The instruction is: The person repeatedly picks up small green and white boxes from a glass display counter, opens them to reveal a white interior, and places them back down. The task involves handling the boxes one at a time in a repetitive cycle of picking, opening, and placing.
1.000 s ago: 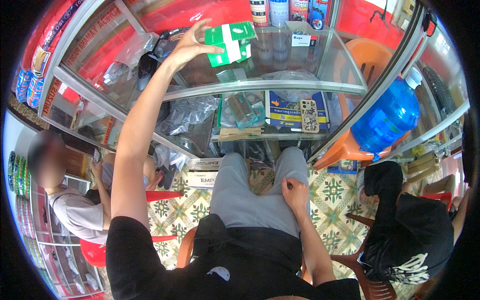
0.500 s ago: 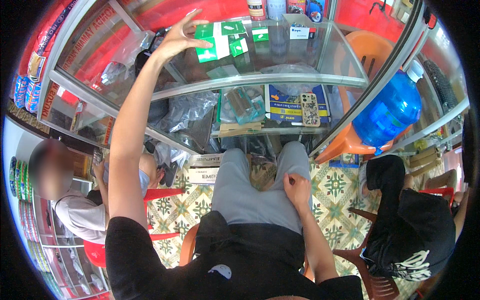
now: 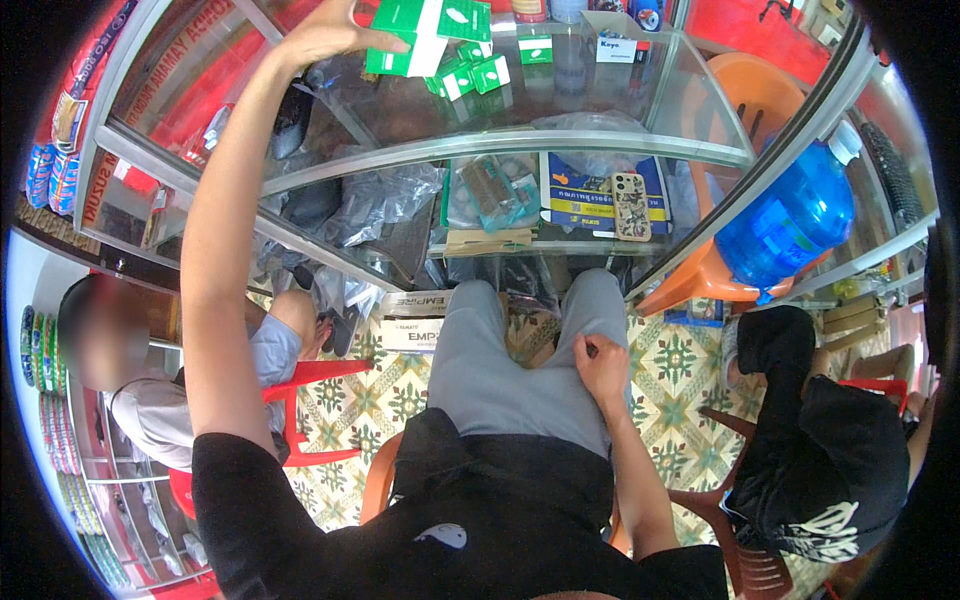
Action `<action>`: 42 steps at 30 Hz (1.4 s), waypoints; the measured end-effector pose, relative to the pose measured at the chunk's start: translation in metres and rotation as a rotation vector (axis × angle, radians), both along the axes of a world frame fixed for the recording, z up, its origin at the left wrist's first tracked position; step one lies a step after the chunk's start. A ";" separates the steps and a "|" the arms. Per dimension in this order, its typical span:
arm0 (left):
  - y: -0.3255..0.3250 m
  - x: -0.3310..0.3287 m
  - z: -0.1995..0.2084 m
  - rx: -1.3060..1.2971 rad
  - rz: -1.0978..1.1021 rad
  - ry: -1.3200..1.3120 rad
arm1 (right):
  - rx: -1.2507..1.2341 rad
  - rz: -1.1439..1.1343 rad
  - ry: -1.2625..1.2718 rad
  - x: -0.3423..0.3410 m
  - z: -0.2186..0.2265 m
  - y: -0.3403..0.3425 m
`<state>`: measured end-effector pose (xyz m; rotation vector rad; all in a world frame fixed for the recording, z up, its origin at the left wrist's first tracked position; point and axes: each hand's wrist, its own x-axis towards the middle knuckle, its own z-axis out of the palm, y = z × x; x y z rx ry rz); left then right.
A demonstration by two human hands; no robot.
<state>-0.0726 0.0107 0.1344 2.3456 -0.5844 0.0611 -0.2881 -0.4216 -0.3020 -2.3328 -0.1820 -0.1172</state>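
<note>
My left hand [image 3: 330, 35] reaches up to the glass counter top and holds a green-and-white carton [image 3: 413, 62], its thumb along the near side. The other fingers are partly cut off by the picture's top edge. The carton is tilted, with a white flap standing out. Several small green-and-white boxes [image 3: 472, 75] lie in a loose heap against its right side. A single small green box [image 3: 536, 50] stands apart to the right. On my right thigh rests my right hand [image 3: 602, 368], its fingers curled into a loose fist, with nothing visible in it.
A white box [image 3: 618, 50] and cans stand farther right on the counter [image 3: 590, 100]. On the lower shelf lie a patterned phone [image 3: 631, 205] and plastic bags [image 3: 390, 205]. An orange chair holds a blue water bottle [image 3: 785, 215]. People sit at left and right.
My left hand and the carton have moved up and left in the picture, and the carton is tilted more. More small boxes now show beside it. My right hand stays on my thigh.
</note>
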 end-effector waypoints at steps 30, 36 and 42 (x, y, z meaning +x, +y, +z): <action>0.081 0.069 -0.122 -0.300 0.849 -0.365 | 0.014 0.022 -0.033 0.000 0.003 0.004; -0.002 0.063 -0.105 0.210 0.605 -0.842 | -0.013 0.009 -0.036 0.001 -0.005 -0.004; 0.002 0.079 -0.101 0.719 0.629 -0.373 | -0.031 -0.002 -0.008 0.001 0.003 0.003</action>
